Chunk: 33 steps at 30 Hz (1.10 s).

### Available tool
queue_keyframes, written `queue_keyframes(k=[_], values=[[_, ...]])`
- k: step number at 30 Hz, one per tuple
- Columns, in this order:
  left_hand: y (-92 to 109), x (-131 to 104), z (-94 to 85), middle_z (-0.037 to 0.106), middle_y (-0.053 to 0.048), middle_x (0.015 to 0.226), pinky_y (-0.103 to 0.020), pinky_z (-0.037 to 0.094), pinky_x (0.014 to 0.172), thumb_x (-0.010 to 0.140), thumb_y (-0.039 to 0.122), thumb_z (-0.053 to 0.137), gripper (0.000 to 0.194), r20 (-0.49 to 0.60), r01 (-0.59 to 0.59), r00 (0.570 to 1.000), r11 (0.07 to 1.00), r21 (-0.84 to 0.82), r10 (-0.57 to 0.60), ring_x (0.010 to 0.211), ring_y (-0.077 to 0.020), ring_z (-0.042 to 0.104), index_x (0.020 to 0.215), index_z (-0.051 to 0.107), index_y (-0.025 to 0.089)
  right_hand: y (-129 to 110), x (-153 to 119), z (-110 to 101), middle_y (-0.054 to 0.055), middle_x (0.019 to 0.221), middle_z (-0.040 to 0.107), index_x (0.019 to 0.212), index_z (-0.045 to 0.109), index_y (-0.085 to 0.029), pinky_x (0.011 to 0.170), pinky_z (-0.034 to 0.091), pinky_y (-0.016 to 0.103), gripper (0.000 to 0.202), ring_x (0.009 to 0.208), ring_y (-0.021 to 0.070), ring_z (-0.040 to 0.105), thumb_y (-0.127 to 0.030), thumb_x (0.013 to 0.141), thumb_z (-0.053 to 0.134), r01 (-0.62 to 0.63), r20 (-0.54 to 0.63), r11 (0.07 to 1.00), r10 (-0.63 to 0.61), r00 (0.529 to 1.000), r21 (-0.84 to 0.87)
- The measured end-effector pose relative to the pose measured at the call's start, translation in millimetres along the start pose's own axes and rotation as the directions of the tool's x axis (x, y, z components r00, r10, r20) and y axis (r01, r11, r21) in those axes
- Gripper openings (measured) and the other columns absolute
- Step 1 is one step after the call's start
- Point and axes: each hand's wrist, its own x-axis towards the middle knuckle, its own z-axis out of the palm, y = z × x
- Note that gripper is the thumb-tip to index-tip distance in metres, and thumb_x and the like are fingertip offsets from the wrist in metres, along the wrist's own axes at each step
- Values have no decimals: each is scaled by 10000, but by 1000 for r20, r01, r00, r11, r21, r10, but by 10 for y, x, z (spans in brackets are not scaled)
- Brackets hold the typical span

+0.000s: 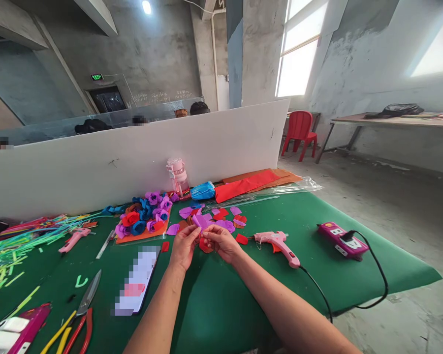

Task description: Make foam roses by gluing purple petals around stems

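Both my hands meet over the middle of the green table, pinching a purple petal between the fingertips. My left hand is closed on its left side. On the other side, my right hand is closed on it too. A red petal piece shows just below the fingers; whether it is held or lies on the table I cannot tell. Around and behind the hands are scattered loose purple petals and red petals. Finished-looking flowers in purple, blue and red are heaped to the left.
A pink glue gun lies at right, its cord near a power strip. Left are a phone, scissors, a second glue gun and coloured strips. Behind stand a pink bottle, a blue packet and a white partition.
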Motion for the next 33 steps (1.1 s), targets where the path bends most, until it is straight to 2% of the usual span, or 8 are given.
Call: queue_keyframes(k=[10,22,33], values=[[-32,31,-29,631,11,633,-200,389,539,548,235,780,243,-40,-29,999,1000,5,29,535,-65,501,751,693,134,-7,-12,36,-30,614,620,834,576,-173,455,437,183,387,470,77,568,-296,552,811,37,-42,999,-38,998,-20],[-60,25,-19,588,25,623,-186,385,535,579,239,765,225,-12,-68,998,997,40,69,535,-51,477,727,643,123,-30,-43,89,-27,574,610,781,595,-151,427,402,171,309,447,70,537,-304,586,779,114,-37,987,-119,992,-114],[-65,29,-17,572,38,622,-191,382,538,583,236,761,229,-17,-81,997,997,20,81,532,-50,473,717,606,132,-10,-41,99,-33,578,605,812,594,-157,432,417,181,321,442,73,538,-324,595,763,145,-38,979,-152,988,-145]])
